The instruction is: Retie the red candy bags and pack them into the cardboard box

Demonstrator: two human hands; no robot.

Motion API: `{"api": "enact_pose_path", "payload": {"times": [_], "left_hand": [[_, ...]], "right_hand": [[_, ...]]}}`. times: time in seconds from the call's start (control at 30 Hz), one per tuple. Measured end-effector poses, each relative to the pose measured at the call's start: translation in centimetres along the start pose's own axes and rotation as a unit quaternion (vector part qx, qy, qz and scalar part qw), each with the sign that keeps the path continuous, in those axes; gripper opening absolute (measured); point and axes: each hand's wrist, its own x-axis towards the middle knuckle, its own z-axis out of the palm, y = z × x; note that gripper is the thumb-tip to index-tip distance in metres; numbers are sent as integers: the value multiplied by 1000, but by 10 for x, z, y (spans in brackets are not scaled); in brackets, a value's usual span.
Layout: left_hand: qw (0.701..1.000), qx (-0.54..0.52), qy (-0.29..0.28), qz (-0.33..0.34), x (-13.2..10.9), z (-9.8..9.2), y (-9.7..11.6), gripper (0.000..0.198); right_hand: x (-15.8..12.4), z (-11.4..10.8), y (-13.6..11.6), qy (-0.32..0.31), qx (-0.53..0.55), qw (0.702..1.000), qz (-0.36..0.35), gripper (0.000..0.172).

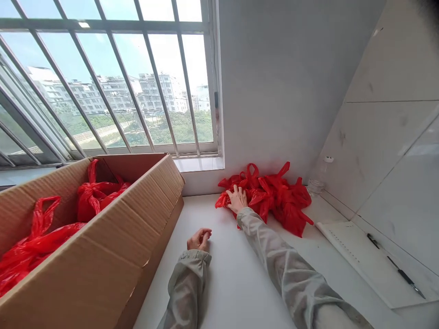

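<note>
Several red plastic bags with tied handles lie heaped against the wall at the back of the white tabletop. My right hand rests on the left end of this heap, its fingers spread over the thin red plastic. Closer to me, my left hand is held low over the tabletop with its fingers curled in and nothing visible in them. It is apart from the bags, between them and a cardboard box. Inside that open box sit more red bags, knotted at the top with loop handles up.
The tall box takes up the left side, its near wall slanting beside my left arm. A clear bottle with a white cap stands in the back right corner. On the right lie a notebook and a black pen. A barred window is behind.
</note>
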Motion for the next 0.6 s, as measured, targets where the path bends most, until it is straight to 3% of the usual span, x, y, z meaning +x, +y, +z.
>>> {"api": "enact_pose_path", "payload": {"times": [0.1, 0.23, 0.33, 0.4, 0.5, 0.6], "left_hand": [[1000, -12, -21, -9, 4, -8, -16, 28], [999, -22, -31, -13, 16, -22, -18, 30], [998, -35, -45, -5, 23, -30, -6, 38], [996, -45, -73, 5, 23, -31, 7, 54], [988, -53, -146, 22, 17, -28, 29, 85], [970, -28, -239, 20, 7, -24, 44, 86]], "right_hand": [[-2, 5, -3, 10, 19, 1000, 4, 20], [-20, -5, -4, 38, 109, 993, -21, 11], [-41, -25, -5, 55, 198, 978, -43, 14], [-59, -38, -8, 54, 246, 966, -58, 18], [-94, -50, -15, 36, 287, 953, -89, 19], [-142, -46, -19, 22, 254, 952, -166, 20]]}}
